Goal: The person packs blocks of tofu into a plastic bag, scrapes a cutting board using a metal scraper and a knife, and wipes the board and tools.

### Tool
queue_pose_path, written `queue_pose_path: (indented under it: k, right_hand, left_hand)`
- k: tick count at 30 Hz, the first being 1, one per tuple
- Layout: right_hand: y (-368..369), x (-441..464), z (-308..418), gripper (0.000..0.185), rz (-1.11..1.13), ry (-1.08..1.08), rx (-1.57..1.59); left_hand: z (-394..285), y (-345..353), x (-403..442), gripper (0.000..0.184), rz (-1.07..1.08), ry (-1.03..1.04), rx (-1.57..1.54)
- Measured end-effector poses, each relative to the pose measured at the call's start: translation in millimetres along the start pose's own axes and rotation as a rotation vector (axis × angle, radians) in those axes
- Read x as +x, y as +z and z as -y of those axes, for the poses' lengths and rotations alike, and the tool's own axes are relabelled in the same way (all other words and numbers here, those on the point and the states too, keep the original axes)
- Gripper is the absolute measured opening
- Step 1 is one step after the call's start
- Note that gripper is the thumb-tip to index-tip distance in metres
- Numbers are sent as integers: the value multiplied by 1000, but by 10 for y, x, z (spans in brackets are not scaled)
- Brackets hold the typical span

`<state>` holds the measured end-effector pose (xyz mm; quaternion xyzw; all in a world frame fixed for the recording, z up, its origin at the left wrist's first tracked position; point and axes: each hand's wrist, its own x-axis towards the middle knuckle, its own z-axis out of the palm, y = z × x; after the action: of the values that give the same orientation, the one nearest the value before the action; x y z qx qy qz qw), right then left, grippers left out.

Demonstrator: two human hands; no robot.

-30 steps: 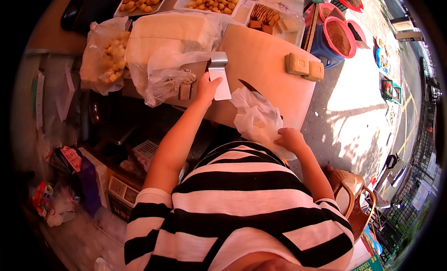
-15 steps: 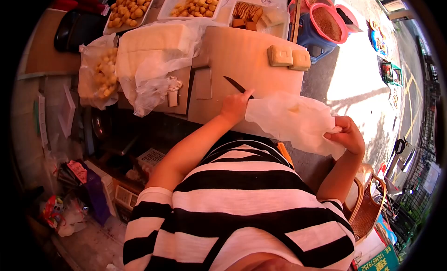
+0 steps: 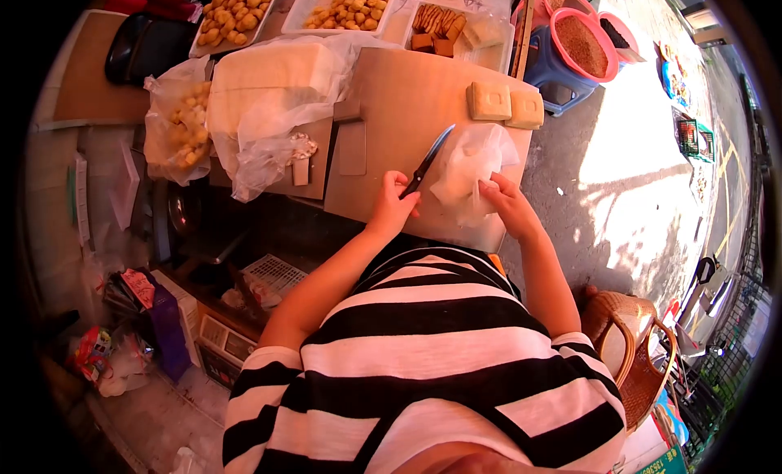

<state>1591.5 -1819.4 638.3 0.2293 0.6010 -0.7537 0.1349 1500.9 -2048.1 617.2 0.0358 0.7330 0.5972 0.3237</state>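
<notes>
My left hand (image 3: 394, 204) is closed round the dark handle of a knife (image 3: 429, 160), whose blade points up and away over the board (image 3: 391, 91). A thin, crumpled white plastic bag (image 3: 472, 166) lies to the right of the knife, and my right hand (image 3: 503, 199) pinches its right side. Two pale square blocks (image 3: 489, 101) rest side by side beyond the bag. A flat metal scraper (image 3: 352, 147) lies on the board, left of the knife.
Large white slabs in plastic (image 3: 273, 75) and a bag of yellow balls (image 3: 189, 128) sit at the left. Food trays (image 3: 342, 8) line the back. Pink basins (image 3: 582, 44) stand at the back right, a wicker chair (image 3: 631, 344) at the lower right.
My left hand has let go of the scraper, taken the knife and raised it. The bag was stretched out to the right; my right hand has brought it back over the board, crumpled.
</notes>
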Motion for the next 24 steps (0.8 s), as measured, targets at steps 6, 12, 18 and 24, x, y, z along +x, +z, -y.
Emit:
queue_pose_path:
  k: [6,12,18,24]
  right_hand:
    - [819,288,148,38,143,56,617]
    - [1212,573,67,35,175,37,577]
    - [1333,772,128,20,-138,-172,105]
    - [1042,1207,-26,24,-290,-212,286]
  left_hand:
    - [-232,-39,-331,23,-1,-99,-413]
    - [-361,-63,-507,17,77,-76,-241]
    - [-439,-223,-637,19,59,-122,-197]
    - [-632,-394,-925,19,148,-242,-232]
